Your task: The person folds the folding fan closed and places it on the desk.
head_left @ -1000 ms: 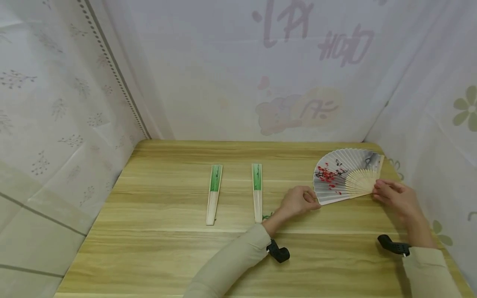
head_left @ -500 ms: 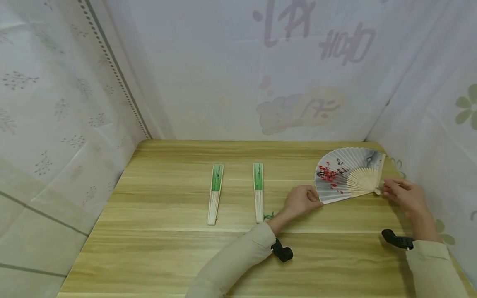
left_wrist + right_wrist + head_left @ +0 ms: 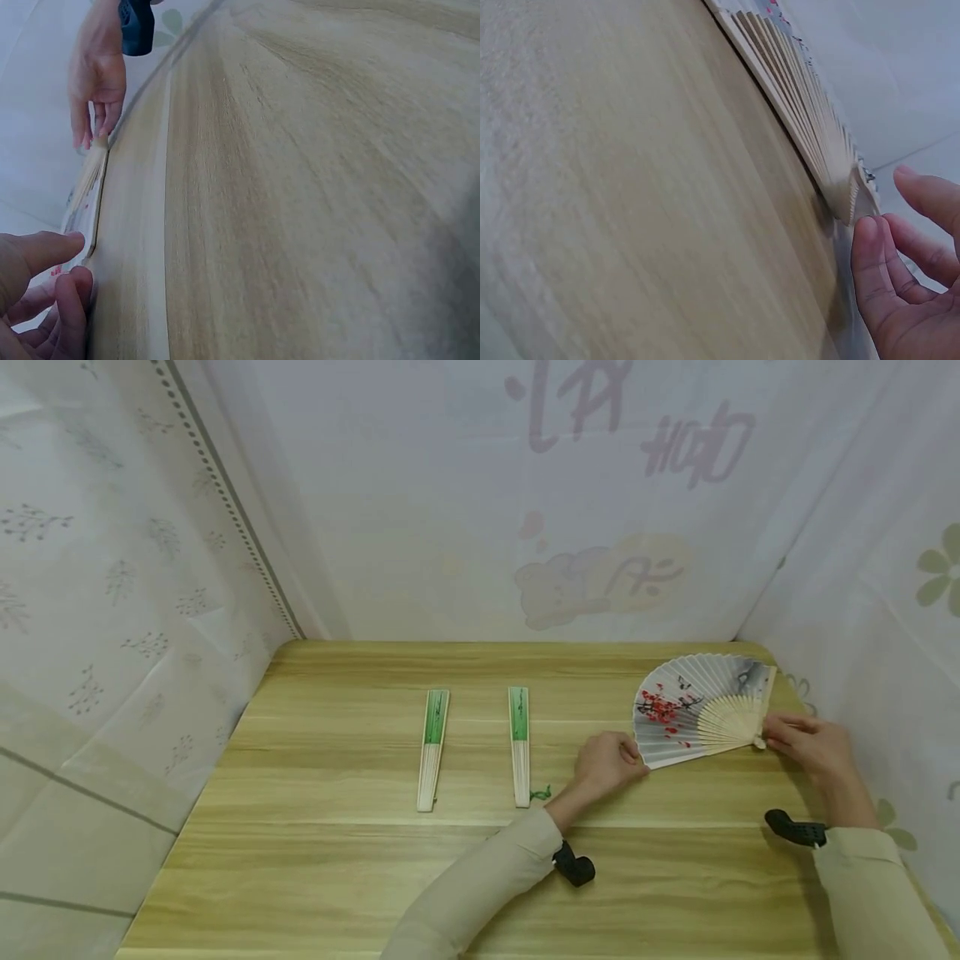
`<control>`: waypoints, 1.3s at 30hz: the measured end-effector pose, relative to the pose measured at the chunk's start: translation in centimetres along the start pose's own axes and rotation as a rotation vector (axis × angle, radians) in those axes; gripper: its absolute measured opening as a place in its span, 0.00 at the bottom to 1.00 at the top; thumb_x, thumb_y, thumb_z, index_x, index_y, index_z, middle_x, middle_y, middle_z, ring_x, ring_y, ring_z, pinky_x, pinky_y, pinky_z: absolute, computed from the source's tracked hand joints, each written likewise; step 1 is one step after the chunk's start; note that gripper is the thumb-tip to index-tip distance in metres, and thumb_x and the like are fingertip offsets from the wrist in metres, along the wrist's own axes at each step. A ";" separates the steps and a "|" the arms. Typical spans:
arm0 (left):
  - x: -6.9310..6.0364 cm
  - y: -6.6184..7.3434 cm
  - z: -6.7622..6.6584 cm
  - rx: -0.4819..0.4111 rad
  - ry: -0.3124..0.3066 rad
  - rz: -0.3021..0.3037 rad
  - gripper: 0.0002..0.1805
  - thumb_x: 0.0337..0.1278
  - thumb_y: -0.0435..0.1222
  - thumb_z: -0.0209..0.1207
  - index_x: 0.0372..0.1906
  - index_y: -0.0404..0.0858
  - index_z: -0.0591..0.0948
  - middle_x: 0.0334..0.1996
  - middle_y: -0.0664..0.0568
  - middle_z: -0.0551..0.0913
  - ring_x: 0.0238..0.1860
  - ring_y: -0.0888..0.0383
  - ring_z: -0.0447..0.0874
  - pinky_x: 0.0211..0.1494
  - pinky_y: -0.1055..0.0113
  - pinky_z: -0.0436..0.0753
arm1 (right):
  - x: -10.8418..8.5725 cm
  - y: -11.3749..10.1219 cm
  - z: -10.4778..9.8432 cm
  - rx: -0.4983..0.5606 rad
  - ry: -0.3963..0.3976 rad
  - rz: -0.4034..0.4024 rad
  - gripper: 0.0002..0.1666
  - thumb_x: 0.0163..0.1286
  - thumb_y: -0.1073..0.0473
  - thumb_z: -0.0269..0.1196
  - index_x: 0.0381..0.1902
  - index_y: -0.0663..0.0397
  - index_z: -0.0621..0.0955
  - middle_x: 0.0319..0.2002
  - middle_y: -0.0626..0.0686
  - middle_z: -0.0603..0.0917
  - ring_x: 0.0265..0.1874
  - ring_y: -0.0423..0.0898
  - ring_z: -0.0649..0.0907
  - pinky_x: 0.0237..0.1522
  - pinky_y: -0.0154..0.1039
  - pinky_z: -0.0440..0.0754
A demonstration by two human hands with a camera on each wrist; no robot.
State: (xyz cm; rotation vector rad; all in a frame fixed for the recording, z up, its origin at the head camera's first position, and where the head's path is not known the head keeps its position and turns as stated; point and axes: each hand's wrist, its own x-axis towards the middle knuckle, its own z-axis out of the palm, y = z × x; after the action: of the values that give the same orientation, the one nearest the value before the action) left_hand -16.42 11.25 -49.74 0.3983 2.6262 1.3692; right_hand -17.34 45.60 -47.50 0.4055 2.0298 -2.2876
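A folding fan (image 3: 667, 710) lies spread on the right of the table, pale grey with red blossoms and bare wooden ribs. At its lower left corner my left hand (image 3: 606, 764) pinches the end of the outer rib, thumb above and bent fingers below in the left wrist view. My right hand (image 3: 813, 752) is at the ribs' joined end, its fingertips touching the fan's right side. In the right wrist view its thumb (image 3: 926, 196) stands apart from the fan. Two folded green fans, a left one (image 3: 432, 752) and a right one (image 3: 519, 747), lie farther left.
The wooden table (image 3: 315, 877) has a patterned cloth wall (image 3: 420, 527) behind it and cloth at both sides. A green cord (image 3: 540, 793) lies beside the right folded fan. Each wrist wears a black camera, such as the left one (image 3: 573, 864).
My right hand let go of the fan's joined end, drew off to the right, then came back to touch its right side. My left hand stays at the lower left corner.
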 end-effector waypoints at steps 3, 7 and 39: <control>0.1 0.1 0.1 0.027 0.008 -0.024 0.10 0.48 0.42 0.79 0.29 0.47 0.86 0.19 0.71 0.78 0.22 0.75 0.74 0.25 0.77 0.71 | 0.2 0.2 0.2 -0.021 -0.012 -0.005 0.14 0.71 0.72 0.64 0.35 0.50 0.90 0.33 0.46 0.88 0.32 0.37 0.87 0.36 0.30 0.84; 0.3 0.3 0.4 0.084 0.015 -0.058 0.11 0.47 0.44 0.79 0.27 0.50 0.86 0.18 0.72 0.77 0.21 0.75 0.73 0.23 0.76 0.71 | 0.5 0.2 0.4 -0.038 0.015 0.009 0.12 0.70 0.70 0.66 0.33 0.48 0.90 0.31 0.45 0.88 0.30 0.38 0.87 0.35 0.30 0.84; 0.5 0.4 1.4 0.201 0.091 -0.112 0.12 0.47 0.49 0.79 0.24 0.55 0.84 0.15 0.74 0.75 0.18 0.75 0.69 0.17 0.73 0.68 | 1.2 0.9 0.5 -0.110 0.058 0.015 0.12 0.69 0.68 0.68 0.30 0.46 0.88 0.29 0.43 0.86 0.26 0.38 0.86 0.31 0.29 0.84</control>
State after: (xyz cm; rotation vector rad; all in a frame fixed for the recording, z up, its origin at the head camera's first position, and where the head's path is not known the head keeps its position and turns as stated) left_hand -16.45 12.64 -50.23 0.2129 2.8236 1.1187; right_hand -18.34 45.15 -48.64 0.4831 2.1586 -2.1679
